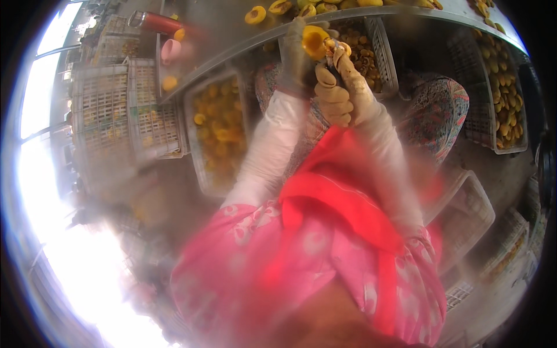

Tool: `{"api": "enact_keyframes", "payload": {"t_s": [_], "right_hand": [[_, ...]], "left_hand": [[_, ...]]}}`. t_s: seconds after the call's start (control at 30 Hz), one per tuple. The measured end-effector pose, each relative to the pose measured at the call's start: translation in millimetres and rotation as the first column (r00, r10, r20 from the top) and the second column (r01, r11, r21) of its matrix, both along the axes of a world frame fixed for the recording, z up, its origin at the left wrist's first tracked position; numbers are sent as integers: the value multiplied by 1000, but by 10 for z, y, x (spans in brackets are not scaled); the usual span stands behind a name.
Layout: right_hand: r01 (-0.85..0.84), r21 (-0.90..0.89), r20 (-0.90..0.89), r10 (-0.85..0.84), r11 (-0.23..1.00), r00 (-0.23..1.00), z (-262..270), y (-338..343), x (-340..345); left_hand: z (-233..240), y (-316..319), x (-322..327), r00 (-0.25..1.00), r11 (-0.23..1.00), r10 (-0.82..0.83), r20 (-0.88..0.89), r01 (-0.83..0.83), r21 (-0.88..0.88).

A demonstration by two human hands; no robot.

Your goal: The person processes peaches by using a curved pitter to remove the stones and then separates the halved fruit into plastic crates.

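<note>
My left hand (pixel 295 54), in a pale glove, holds a halved yellow peach (pixel 314 42) with its hollow facing up. Close against it, my gloved right hand (pixel 334 96) grips a dark-handled tool (pixel 331 68), probably a pitting knife. A scrap of peach flesh or pit (pixel 337 46) sits at the tool's tip, which it partly hides. Below both hands stands a plastic crate (pixel 383 56) holding brown and orange peach scraps. Beyond them, several cut peaches (pixel 308 10) lie on a metal-edged worktable (pixel 230 41).
To the left, a crate of yellow peach halves (pixel 219 126) stands beside stacked crates (pixel 104 108). A red flask (pixel 156 22) and a pink cup (pixel 171 51) are on the table's left end. At right are another crate of peaches (pixel 507 95) and a pale plastic crate (pixel 468 213).
</note>
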State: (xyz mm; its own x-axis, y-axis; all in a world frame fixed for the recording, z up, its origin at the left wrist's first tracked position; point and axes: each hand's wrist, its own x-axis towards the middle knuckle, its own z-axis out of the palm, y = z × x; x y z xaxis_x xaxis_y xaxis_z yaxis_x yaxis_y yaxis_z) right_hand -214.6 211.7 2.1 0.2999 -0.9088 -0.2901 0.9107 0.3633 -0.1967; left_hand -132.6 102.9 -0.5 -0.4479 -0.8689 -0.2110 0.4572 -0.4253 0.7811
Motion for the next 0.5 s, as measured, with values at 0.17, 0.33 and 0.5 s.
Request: {"api": "enact_keyframes", "payload": {"t_s": [0.17,0.33,0.5], "right_hand": [[30,13,-239,-26,999,971,-360,-295,-296],[70,137,-314,-24,988,949,-889,-301,-153],[157,189,-374,-77,969,924,-1302,-49,-62]], "left_hand": [[-247,-255,1513,722,762,431,541,30,-647],[-435,-641,2214,231,605,737,635,195,-772],[-688,-1686,1424,81,565,731,677,486,-667]]}}
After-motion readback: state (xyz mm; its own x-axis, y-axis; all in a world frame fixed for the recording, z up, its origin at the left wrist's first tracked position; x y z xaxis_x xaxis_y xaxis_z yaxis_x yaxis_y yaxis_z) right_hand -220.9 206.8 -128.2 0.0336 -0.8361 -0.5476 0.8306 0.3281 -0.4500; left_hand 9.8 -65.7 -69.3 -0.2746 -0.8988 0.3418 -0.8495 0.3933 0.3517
